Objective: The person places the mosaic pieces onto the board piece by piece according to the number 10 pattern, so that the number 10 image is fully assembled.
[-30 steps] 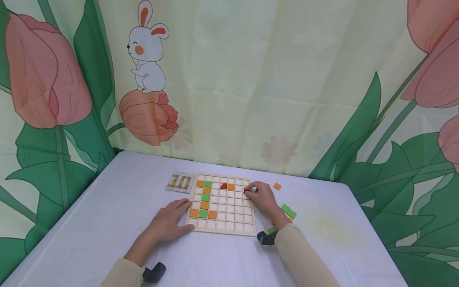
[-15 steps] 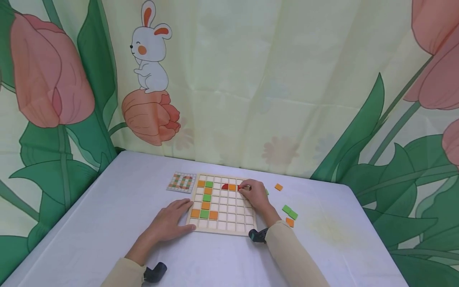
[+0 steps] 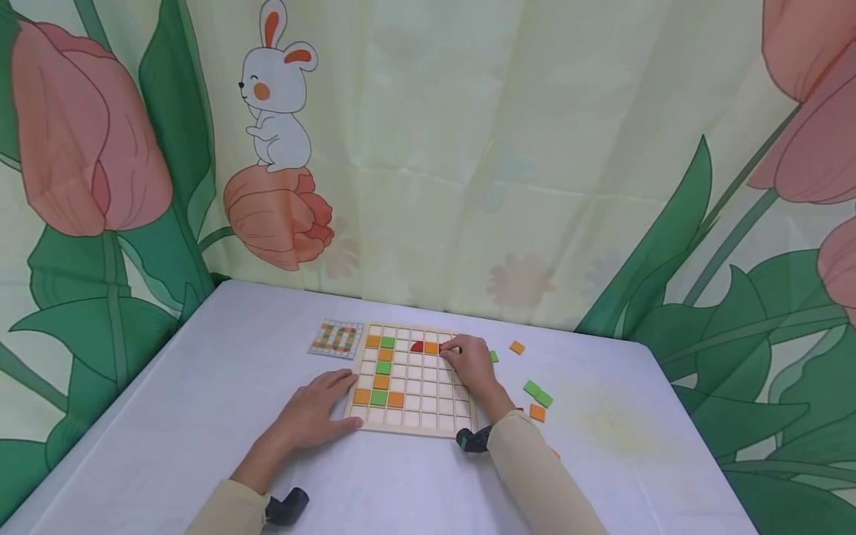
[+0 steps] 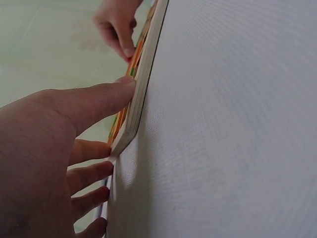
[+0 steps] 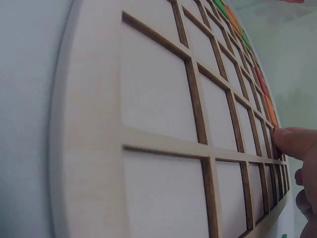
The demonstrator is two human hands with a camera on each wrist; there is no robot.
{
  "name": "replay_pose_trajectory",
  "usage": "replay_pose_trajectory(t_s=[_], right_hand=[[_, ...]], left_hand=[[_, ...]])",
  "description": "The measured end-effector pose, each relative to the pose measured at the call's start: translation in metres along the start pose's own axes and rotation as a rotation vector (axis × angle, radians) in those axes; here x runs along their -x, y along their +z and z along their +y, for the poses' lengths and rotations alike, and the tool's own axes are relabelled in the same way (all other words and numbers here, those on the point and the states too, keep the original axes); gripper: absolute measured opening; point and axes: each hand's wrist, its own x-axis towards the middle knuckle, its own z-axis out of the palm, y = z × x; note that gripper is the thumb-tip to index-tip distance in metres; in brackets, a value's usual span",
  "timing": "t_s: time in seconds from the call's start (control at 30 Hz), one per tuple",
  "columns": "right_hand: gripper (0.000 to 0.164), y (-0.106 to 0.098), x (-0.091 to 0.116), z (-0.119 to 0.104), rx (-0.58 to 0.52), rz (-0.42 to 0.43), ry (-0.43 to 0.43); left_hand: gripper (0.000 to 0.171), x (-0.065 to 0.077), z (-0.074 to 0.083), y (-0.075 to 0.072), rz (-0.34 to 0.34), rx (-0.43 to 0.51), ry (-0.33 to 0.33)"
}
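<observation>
A square wooden grid board (image 3: 428, 432) lies on the white-covered table, partly filled with orange and green tiles at its left. My left hand (image 3: 314, 409) rests at the board's left side; in the left wrist view its thumb (image 4: 106, 99) touches the front edge and its other fingers line the side. With thumb and fingertips my right hand (image 3: 475, 368) pinches a small red tile (image 3: 441, 347), mostly hidden, in the second row from the back. Directly left of it sit an orange tile (image 3: 431, 348) and a red quarter-round tile (image 3: 417, 347).
A pattern card (image 3: 336, 339) lies left of the board. Loose tiles lie to the right: green ones (image 3: 538, 393), an orange one (image 3: 537, 412), another orange tile (image 3: 517, 347) farther back. Black wrist devices (image 3: 473, 440) sit at both wrists. A printed curtain (image 3: 428, 186) hangs behind the table.
My right hand has moved left over the board with the red tile, from its right edge to beside the orange tile. The left hand has stayed in place.
</observation>
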Motion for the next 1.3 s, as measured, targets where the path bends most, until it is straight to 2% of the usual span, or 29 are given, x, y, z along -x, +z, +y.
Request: replay_pose_trajectory(t_s=[0.37, 0.57, 0.9, 1.03, 1.3], right_hand=[[0.021, -0.012, 0.006, 0.003, -0.046, -0.076, 0.063], [0.020, -0.020, 0.008, 0.008, -0.062, -0.060, 0.099], [0.017, -0.028, 0.011, 0.012, -0.012, -0.056, 0.093], [0.019, -0.033, 0.014, 0.012, -0.025, -0.051, 0.123], [0.021, -0.041, 0.018, 0.020, 0.023, -0.026, 0.150]], left_hand=[[0.077, 0.002, 0.001, -0.001, -0.001, 0.003, 0.002], [0.077, 0.000, 0.000, 0.000, 0.009, -0.002, 0.008], [0.078, 0.000, -0.002, 0.002, 0.009, -0.004, 0.016], [0.077, -0.001, -0.002, 0.002, 0.009, -0.004, 0.019], [0.078, -0.001, -0.002, 0.002, 0.007, 0.001, 0.016]])
